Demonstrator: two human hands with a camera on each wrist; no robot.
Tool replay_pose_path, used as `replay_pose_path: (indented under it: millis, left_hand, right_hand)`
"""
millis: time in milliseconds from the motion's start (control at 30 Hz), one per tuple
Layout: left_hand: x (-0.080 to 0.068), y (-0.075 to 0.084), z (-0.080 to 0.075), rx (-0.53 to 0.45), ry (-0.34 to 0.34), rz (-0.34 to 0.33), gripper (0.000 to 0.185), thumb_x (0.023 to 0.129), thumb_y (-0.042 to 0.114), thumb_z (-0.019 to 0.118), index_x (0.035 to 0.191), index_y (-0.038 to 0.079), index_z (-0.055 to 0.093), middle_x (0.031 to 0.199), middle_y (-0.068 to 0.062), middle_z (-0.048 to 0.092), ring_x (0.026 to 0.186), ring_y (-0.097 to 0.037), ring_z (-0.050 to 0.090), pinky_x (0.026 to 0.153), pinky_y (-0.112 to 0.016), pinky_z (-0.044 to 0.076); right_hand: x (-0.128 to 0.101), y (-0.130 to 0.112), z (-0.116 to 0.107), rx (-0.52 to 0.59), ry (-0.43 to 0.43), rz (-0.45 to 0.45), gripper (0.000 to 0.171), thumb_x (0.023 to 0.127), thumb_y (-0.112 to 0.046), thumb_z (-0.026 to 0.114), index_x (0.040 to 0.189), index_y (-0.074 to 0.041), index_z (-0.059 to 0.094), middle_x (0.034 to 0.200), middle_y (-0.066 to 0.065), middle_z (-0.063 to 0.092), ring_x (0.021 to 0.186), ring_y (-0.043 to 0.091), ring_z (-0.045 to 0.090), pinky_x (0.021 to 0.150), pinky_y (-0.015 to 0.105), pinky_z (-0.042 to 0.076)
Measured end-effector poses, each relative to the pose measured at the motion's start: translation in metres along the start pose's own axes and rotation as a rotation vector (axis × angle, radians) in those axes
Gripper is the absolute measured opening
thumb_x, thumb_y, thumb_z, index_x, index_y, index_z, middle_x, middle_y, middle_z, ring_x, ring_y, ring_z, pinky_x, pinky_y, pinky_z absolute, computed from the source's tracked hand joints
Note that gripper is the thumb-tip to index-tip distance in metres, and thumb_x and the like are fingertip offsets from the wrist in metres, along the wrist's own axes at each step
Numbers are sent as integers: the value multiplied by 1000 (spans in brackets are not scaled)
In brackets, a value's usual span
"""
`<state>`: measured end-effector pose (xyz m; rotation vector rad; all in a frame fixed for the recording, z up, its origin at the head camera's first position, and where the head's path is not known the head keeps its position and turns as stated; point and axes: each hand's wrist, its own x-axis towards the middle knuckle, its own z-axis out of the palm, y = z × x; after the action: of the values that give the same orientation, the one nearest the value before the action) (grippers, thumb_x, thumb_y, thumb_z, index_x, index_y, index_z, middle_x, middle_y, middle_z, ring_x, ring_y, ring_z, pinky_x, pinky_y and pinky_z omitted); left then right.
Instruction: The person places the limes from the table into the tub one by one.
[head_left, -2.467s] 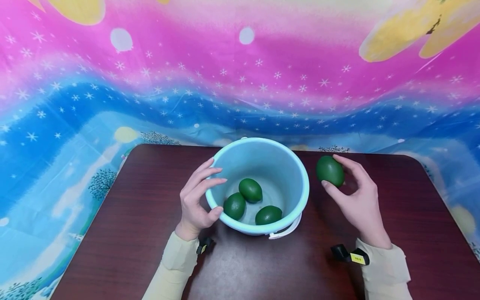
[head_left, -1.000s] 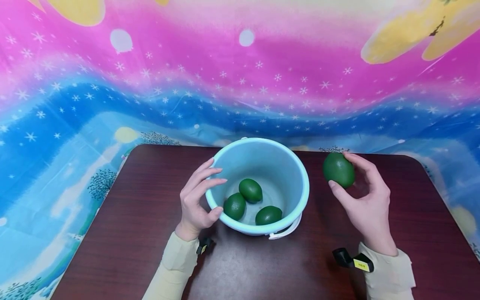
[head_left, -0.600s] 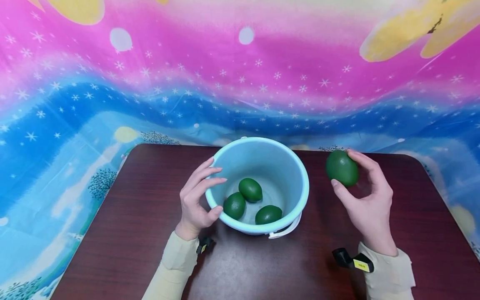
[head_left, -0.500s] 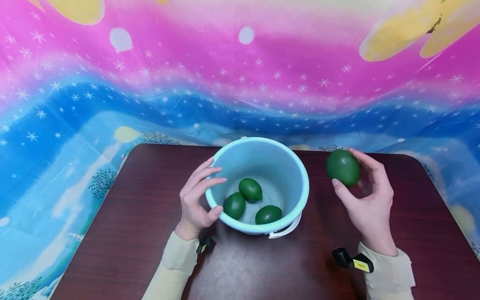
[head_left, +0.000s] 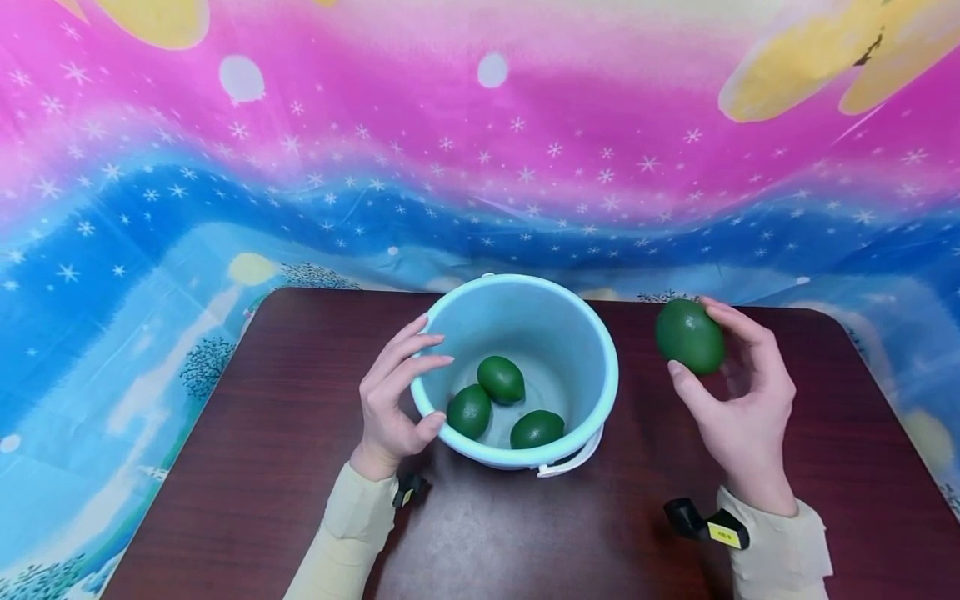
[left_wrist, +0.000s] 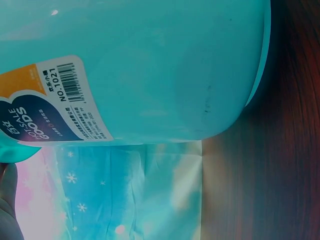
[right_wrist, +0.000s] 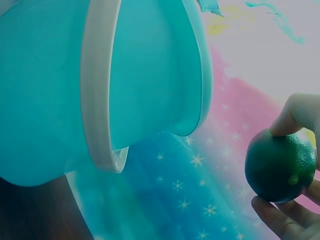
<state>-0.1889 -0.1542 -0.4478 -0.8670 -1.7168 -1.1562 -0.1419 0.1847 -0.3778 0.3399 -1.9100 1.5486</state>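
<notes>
My left hand [head_left: 393, 400] holds the side of a light blue bucket [head_left: 611, 367], with its fingers and thumb at the rim. Inside the bucket lie three dark green limes: one lime [head_left: 501, 380] farther back, a second lime [head_left: 469, 412] at the left and a third lime [head_left: 537, 429] near the front. To the right of the bucket, my right hand [head_left: 738, 408] pinches another lime [head_left: 692, 336] between thumb and fingers. In the right wrist view this lime [right_wrist: 277, 165] is held apart from the bucket wall, at about rim level.
The bucket's white handle [head_left: 573, 462] hangs down at its front right. Under the bucket is a dark reddish-brown table [head_left: 510, 533], and a patterned cloth [head_left: 420, 150] hangs behind it. A printed label [left_wrist: 55, 100] is stuck on the bucket's outer wall.
My right hand has drifted right and slightly toward the camera with the lime in its fingers. The left hand, the bucket and the limes inside have stayed in place.
</notes>
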Motion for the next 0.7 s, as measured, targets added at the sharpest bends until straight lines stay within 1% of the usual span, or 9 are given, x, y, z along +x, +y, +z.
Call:
replay_pose_path:
  millis: [233, 533, 700]
  left_hand:
    - [-1, 0, 0, 2, 1, 1, 63, 93, 62, 57, 99, 2, 76, 110, -21, 70, 118, -49, 59, 100, -53, 51]
    - [-1, -1, 1, 3, 3, 4, 63, 93, 61, 57, 99, 2, 76, 109, -21, 70, 118, -49, 60, 100, -53, 51]
    - [0, -1, 1, 9, 3, 4, 63, 93, 61, 57, 99, 2, 76, 109, -21, 70, 118, -48, 60, 100, -53, 51]
  right_hand:
    - [-1, 1, 0, 93, 24, -13, 60, 75, 24, 65, 133, 14, 56, 137, 30, 55, 128, 32, 54, 99, 25, 50]
    - [-1, 3, 0, 225, 60, -19, 62, 74, 25, 65, 134, 15, 53, 137, 31, 54, 124, 34, 54, 98, 26, 51]
    - [-1, 2, -1, 237, 67, -37, 60, 73, 24, 66, 131, 17, 55, 136, 32, 55, 124, 34, 55, 97, 26, 52]
